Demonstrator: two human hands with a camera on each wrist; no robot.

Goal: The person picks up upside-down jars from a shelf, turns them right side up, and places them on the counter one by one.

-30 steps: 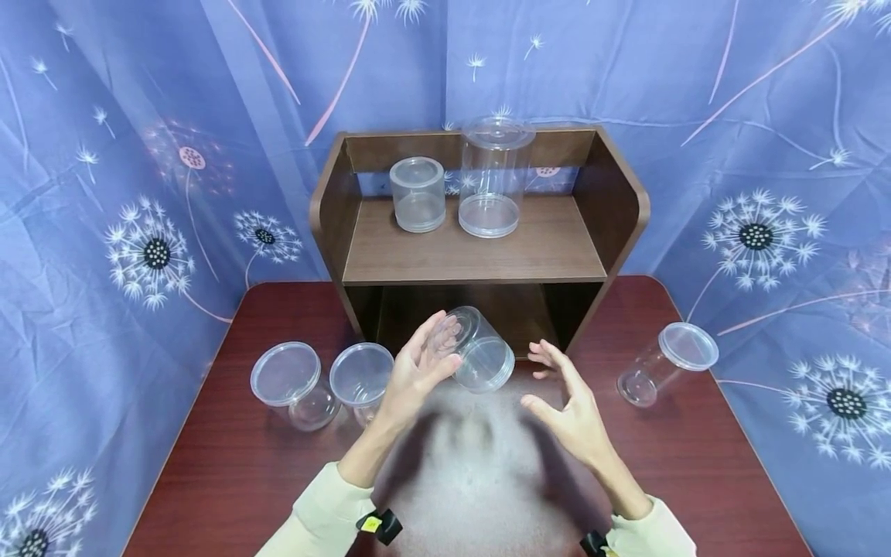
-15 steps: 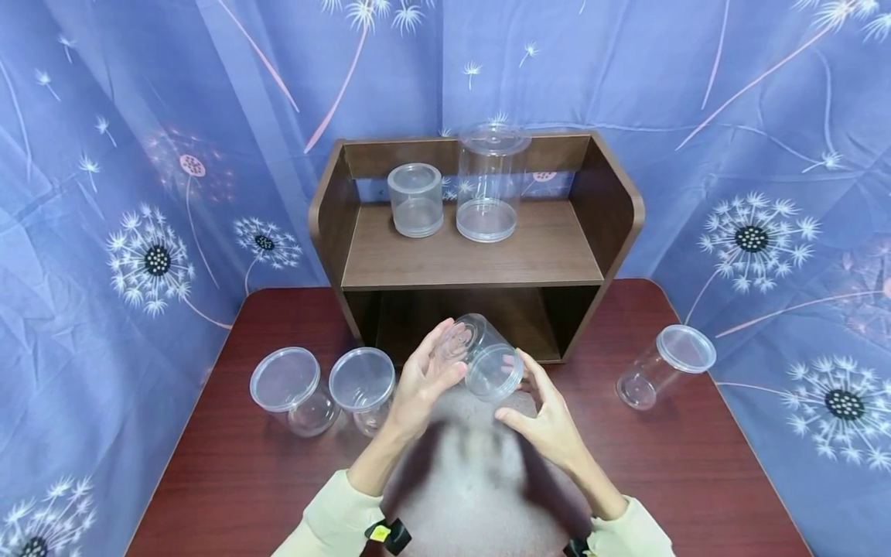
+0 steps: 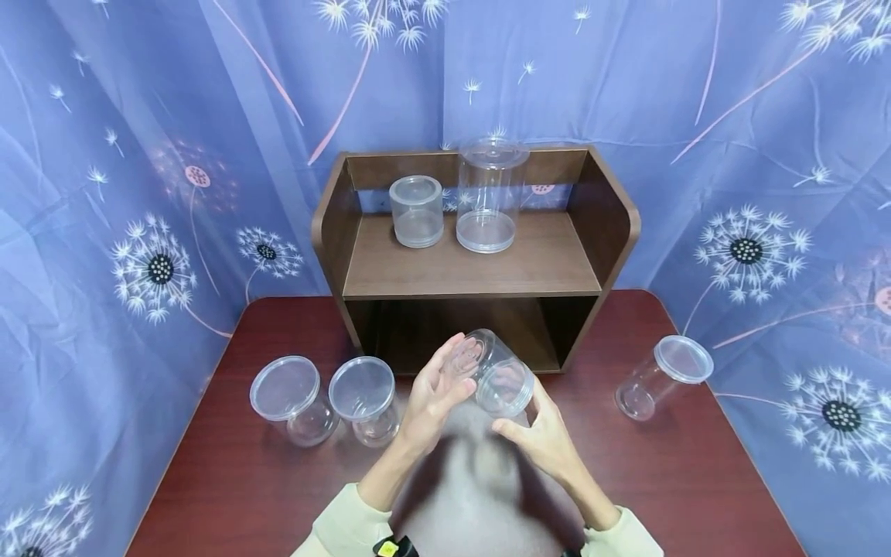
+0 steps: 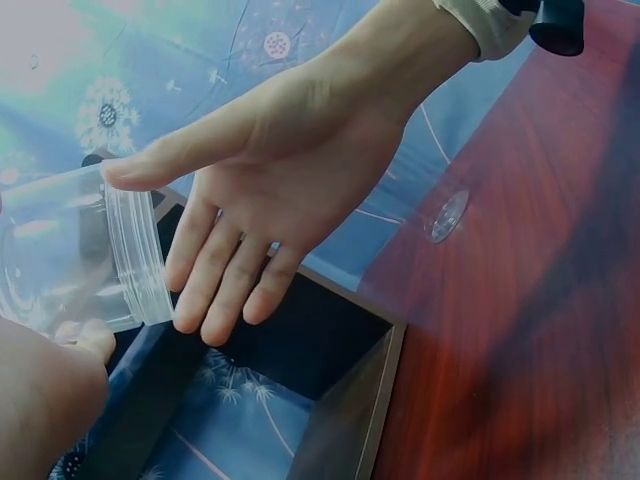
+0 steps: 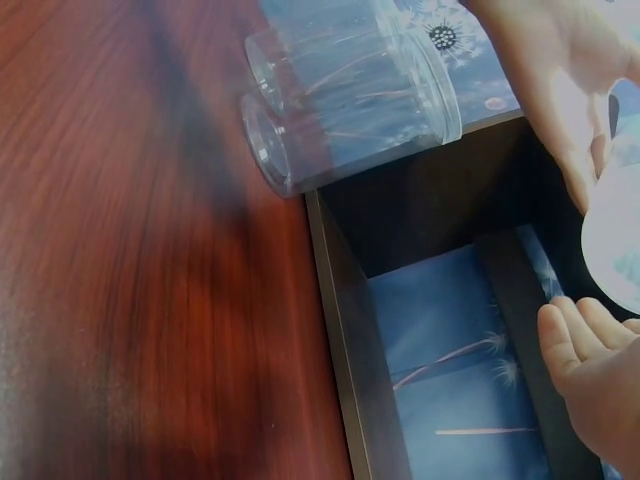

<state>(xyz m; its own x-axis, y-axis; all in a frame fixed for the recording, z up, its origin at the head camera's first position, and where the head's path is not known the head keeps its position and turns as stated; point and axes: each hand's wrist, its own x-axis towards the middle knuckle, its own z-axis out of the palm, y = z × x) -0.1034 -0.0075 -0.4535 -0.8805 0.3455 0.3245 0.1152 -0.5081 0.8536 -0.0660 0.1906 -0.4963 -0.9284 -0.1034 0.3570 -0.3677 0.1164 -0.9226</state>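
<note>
A clear plastic jar (image 3: 497, 371) is held tilted above the table, in front of the shelf's lower opening. My left hand (image 3: 438, 379) grips its far end, fingers behind and thumb in front. My right hand (image 3: 522, 414) meets the jar's near, threaded end, thumb under the rim and fingers behind it. In the left wrist view the right hand (image 4: 270, 180) has straight fingers, its thumb tip resting on the threaded rim of the jar (image 4: 70, 260). In the right wrist view the jar (image 5: 615, 250) shows only at the right edge.
A brown wooden shelf (image 3: 473, 267) stands at the back of the red-brown table (image 3: 696, 480). On it are a short clear jar (image 3: 416, 210) and a tall one (image 3: 489, 193). Two lidded jars (image 3: 292, 394) (image 3: 365, 394) lie at the left, another (image 3: 661, 375) at the right. Blue curtains surround everything.
My right hand has come in from the right and now touches the jar's near end. The left hand has carried the jar slightly right, still gripping it.
</note>
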